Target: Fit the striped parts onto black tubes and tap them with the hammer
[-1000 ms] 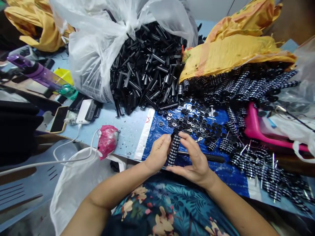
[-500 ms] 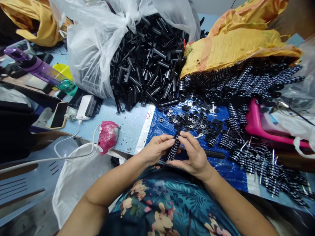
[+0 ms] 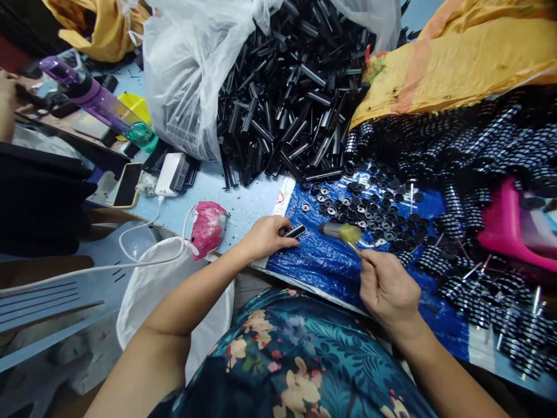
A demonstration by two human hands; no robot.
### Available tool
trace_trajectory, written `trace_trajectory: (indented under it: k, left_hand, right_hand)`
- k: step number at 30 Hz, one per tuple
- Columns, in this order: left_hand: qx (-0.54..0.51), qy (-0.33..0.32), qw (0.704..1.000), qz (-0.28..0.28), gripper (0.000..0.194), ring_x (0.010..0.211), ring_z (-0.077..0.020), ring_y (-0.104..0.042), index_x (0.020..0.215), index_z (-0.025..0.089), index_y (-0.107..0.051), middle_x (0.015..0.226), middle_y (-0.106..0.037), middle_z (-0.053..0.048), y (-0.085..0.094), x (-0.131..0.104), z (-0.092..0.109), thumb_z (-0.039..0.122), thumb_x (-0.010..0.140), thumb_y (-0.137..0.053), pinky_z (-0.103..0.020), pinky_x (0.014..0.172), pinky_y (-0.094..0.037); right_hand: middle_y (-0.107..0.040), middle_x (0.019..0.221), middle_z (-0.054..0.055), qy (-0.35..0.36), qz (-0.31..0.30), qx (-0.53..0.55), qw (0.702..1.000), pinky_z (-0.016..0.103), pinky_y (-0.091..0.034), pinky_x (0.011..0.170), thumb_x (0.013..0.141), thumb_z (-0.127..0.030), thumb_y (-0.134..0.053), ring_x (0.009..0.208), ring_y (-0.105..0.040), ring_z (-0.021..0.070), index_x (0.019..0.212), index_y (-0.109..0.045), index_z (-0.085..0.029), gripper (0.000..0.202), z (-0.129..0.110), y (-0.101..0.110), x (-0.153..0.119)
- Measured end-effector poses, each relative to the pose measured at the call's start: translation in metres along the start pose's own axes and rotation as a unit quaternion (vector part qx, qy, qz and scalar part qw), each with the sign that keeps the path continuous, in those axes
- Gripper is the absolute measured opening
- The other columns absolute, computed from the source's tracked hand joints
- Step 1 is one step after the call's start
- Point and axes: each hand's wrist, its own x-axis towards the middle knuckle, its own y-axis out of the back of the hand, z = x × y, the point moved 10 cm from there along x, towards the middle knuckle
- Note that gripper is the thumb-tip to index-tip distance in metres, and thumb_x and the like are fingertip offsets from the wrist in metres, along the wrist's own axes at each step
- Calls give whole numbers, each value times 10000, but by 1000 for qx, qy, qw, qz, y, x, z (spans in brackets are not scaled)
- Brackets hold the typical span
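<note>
My left hand (image 3: 272, 237) is closed around a short dark tube (image 3: 296, 231), its shiny end sticking out to the right just over the blue plastic sheet (image 3: 319, 273). My right hand (image 3: 389, 284) grips the thin handle of a small hammer (image 3: 339, 231). Motion blurs the hammer's head, which has a yellow end and a dark end and is held apart from the tube. Many small black discs (image 3: 369, 212) lie on the sheet behind the hammer.
Loose black tubes (image 3: 282, 116) spill from a clear plastic bag (image 3: 183, 75). At right are patterned rollers (image 3: 509, 139), a yellow sack (image 3: 470, 69) and a pink basket (image 3: 513, 226). A pink bundle (image 3: 209, 229) and white cable (image 3: 174, 255) lie left. Another person's hand (image 3: 6, 101) shows far left.
Both hands held a patterned roller together before. Now they are apart: the right hand has moved right and holds a hammer, the left keeps a dark tube. The view has shifted.
</note>
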Motion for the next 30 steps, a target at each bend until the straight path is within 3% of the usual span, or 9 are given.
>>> trace_trajectory:
  k: [5, 10, 16, 19, 22, 23, 26, 28, 30]
  left_hand:
    - [-60, 10, 998, -10, 244, 550, -102, -410, 711, 184, -616, 593, -482, 60, -4, 10, -2, 344, 694, -800, -247, 554, -234]
    - [-77, 8, 996, -48, 329, 541, -100, -370, 650, 188, -550, 559, -472, 67, -10, 22, -8, 332, 633, -845, -256, 568, -231]
    - [7, 14, 999, -43, 234, 548, -117, -389, 703, 180, -609, 570, -491, 54, -10, 25, 4, 248, 655, -827, -274, 583, -253]
    - [7, -5, 999, -45, 134, 564, -112, -403, 742, 178, -634, 597, -494, 52, 17, -5, 11, 164, 701, -760, -269, 579, -256]
    - [-42, -10, 980, -195, 137, 551, -115, -426, 713, 201, -647, 611, -519, 47, 36, -70, 0, 210, 680, -779, -264, 554, -273]
    - [-35, 33, 971, -236, 166, 512, -113, -403, 653, 207, -642, 564, -505, 51, 43, -95, -14, 198, 624, -805, -270, 537, -261]
    - [6, 161, 959, -231, 267, 474, -115, -385, 621, 221, -682, 518, -531, 44, 67, -144, -49, 200, 465, -898, -267, 520, -247]
    - [-43, 138, 964, -223, 267, 535, -147, -478, 713, 234, -737, 593, -611, 12, 59, -144, -35, 304, 523, -911, -256, 543, -317]
    - [-90, 43, 976, -194, 203, 661, -185, -579, 872, 242, -763, 730, -680, -28, 42, -113, 1, 385, 733, -801, -265, 632, -414]
  right_hand:
    - [-633, 742, 32, 31, -102, -36, 994, 286, -472, 607, 1007, -229, -481, 625, -600, 176, 1121, -636, -204, 195, -18, -33, 23]
    - [-676, 832, 57, 99, -47, 62, 992, 285, -499, 656, 1008, -200, -460, 709, -636, 178, 1232, -578, -185, 254, -45, -22, 22]
    - [-679, 799, 51, 140, -145, 55, 978, 290, -483, 637, 988, -180, -529, 655, -616, 174, 1197, -629, -162, 232, -59, -49, 5]
    - [-714, 882, 58, 131, -111, 79, 982, 303, -508, 701, 965, -163, -566, 717, -652, 182, 1258, -613, -177, 296, -40, -34, -1]
    - [-729, 912, 53, 112, -110, 7, 988, 330, -508, 711, 946, -224, -635, 741, -663, 199, 1196, -662, -205, 253, -14, -27, -10]
    - [-729, 919, 58, 107, -111, -9, 988, 342, -511, 716, 941, -247, -650, 754, -663, 208, 1156, -681, -206, 221, -7, -27, -12]
    - [-715, 931, 80, 96, -117, 6, 988, 373, -531, 735, 939, -311, -656, 806, -654, 232, 1040, -713, -200, 161, -1, -30, -14]
    - [-707, 956, 91, 89, -127, 21, 988, 391, -546, 756, 944, -366, -648, 852, -653, 241, 1022, -711, -200, 195, -3, -37, -10]
    - [-705, 979, 91, 81, -132, 18, 988, 401, -551, 768, 955, -396, -631, 873, -655, 239, 1045, -699, -206, 221, -7, -44, -2]
